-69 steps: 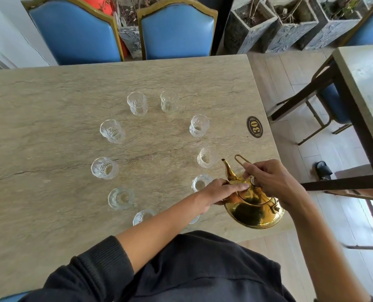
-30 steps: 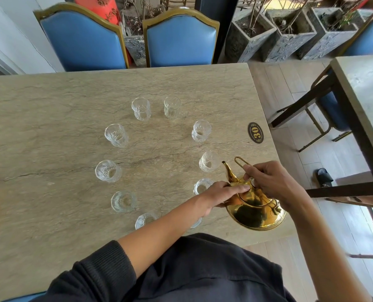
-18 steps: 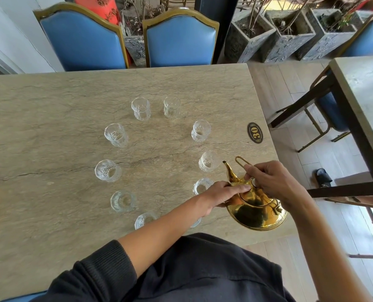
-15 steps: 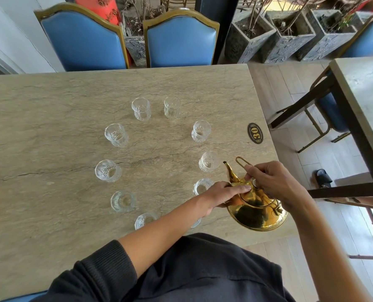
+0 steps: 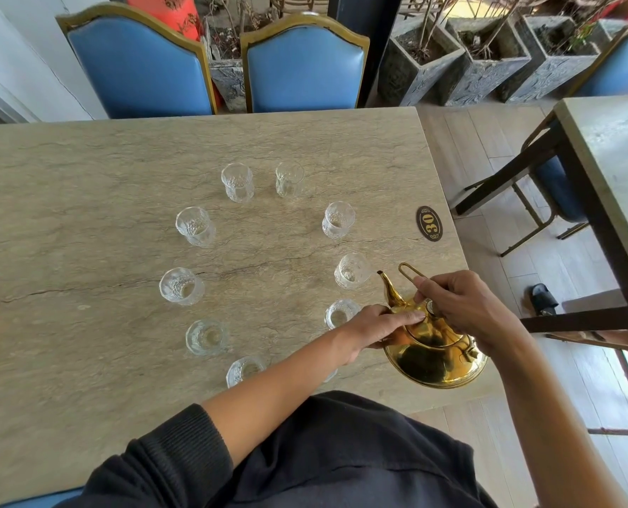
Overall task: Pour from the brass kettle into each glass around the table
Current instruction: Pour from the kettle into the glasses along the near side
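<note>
A shiny brass kettle (image 5: 435,355) is held over the table's near right edge, its spout pointing up and left toward a clear glass (image 5: 352,271). My right hand (image 5: 462,308) grips the kettle's wire handle from above. My left hand (image 5: 376,324) rests its fingers on the kettle's lid and shoulder. Several clear patterned glasses stand in a ring on the stone table (image 5: 85,177); one glass (image 5: 340,313) sits just left of my left hand, and another near one is partly hidden under my left forearm.
An oval number plate reading 30 (image 5: 429,224) lies near the table's right edge. Two blue chairs (image 5: 301,64) stand at the far side. A second table (image 5: 613,148) and stone planters (image 5: 462,56) are to the right.
The kettle and both hands have stayed nearly where they were; the spout is still raised beside the right-hand glasses. Only my view has shifted slightly.
</note>
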{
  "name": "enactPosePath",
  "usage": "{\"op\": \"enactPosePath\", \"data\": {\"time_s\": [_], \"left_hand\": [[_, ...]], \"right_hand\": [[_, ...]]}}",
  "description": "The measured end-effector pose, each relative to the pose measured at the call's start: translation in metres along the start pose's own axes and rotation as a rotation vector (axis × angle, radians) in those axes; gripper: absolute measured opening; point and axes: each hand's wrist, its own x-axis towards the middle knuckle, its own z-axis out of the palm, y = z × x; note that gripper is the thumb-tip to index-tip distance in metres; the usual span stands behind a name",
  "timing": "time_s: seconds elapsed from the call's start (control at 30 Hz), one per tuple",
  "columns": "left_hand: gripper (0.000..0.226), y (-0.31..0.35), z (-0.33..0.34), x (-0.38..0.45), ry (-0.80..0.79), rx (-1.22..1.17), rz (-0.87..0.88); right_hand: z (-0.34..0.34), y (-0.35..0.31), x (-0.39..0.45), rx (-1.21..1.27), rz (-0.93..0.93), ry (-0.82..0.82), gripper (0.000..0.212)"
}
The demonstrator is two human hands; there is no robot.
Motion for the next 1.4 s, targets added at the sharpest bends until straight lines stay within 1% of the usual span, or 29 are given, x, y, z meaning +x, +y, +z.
{"op": "enactPosePath", "data": {"time_s": [0.33, 0.63, 0.93, 1.4], "left_hand": [[0.053, -0.0007, 0.0000, -0.0008, -0.007, 0.011, 0.003], [0.040, 0.0026, -0.0003, -0.0029, -0.014, 0.004, -0.003], [0.034, 0.0054, -0.0008, -0.0039, -0.012, -0.015, -0.005], [0.039, 0.0070, -0.0013, -0.0027, -0.016, -0.022, -0.009]], "right_hand": [[-0.0002, -0.0001, 0.0007, 0.000, -0.005, -0.018, 0.040], [-0.0017, -0.0027, 0.0013, 0.013, 0.008, -0.033, 0.039], [-0.0014, -0.0049, 0.0016, 0.010, 0.026, -0.023, 0.040], [-0.0019, -0.0068, 0.0057, -0.015, 0.021, -0.028, 0.040]]}}
